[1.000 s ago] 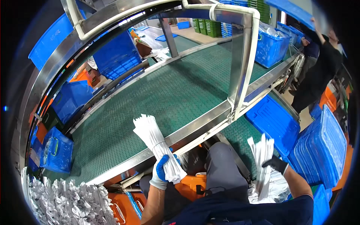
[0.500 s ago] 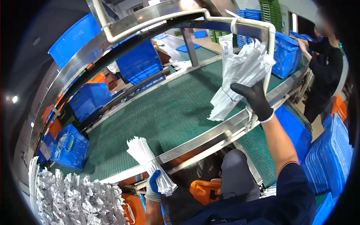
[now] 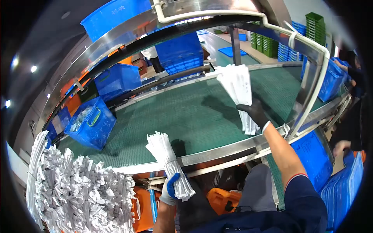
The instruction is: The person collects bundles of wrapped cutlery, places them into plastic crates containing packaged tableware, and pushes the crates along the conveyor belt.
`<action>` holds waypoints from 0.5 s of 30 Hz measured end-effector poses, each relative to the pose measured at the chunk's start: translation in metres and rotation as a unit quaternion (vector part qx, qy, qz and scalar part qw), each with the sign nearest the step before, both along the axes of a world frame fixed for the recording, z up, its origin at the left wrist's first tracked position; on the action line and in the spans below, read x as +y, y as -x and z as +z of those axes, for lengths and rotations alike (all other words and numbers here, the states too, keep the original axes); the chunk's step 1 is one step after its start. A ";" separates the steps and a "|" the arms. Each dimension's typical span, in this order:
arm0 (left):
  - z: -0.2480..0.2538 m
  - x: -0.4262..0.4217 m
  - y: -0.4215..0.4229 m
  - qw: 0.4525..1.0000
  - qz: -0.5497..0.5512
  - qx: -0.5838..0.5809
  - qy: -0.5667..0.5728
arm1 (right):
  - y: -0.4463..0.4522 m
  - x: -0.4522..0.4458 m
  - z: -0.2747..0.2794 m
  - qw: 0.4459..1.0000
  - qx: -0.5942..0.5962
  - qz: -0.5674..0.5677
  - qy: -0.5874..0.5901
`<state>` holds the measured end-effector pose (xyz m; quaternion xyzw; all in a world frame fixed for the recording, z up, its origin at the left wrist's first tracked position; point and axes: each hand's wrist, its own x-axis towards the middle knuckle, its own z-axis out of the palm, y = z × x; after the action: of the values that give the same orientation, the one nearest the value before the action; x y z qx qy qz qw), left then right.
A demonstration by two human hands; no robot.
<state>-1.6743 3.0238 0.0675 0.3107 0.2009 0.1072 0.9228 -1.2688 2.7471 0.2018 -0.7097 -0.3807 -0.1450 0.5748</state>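
Observation:
My right hand, in a dark glove, grips the lower part of a bundle of flat white paper-like strips. That bundle stands tilted above the green conveyor belt, its wider end up, with printed marks along one side. Lower and to the left, my left hand, in a blue and grey glove, is closed round a second, banded bundle of white strips. This one reaches across the belt's metal edge. Beside my left arm rises a large stack of similar white bundles.
A blue crate with clear plastic inside sits at the belt's left end. A metal frame with a white pipe arches over the belt. Blue bins stand at the right, near another person. An orange container is by my legs.
My view has turned to the right. The bundle in my right hand has swung round, showing its flat printed side. My left hand still holds its bundle.

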 end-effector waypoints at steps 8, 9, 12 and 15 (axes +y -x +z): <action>0.007 0.002 0.012 0.997 0.003 0.049 -0.056 | 0.057 -0.026 -0.027 0.792 0.521 0.167 -0.272; 0.004 0.005 0.013 0.997 0.002 0.046 -0.056 | 0.063 -0.029 -0.034 0.792 0.523 0.139 -0.282; 0.014 0.003 0.013 0.996 0.003 0.049 -0.075 | 0.056 -0.032 -0.061 0.829 0.474 0.085 -0.284; 0.029 -0.013 0.006 0.988 0.015 0.082 -0.127 | 0.049 -0.038 -0.070 0.845 0.450 0.068 -0.282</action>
<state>-1.6800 3.0113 0.0961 0.4302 0.2650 0.1198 0.8546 -1.3180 2.7088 0.1318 -0.4767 -0.0707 0.1283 0.8668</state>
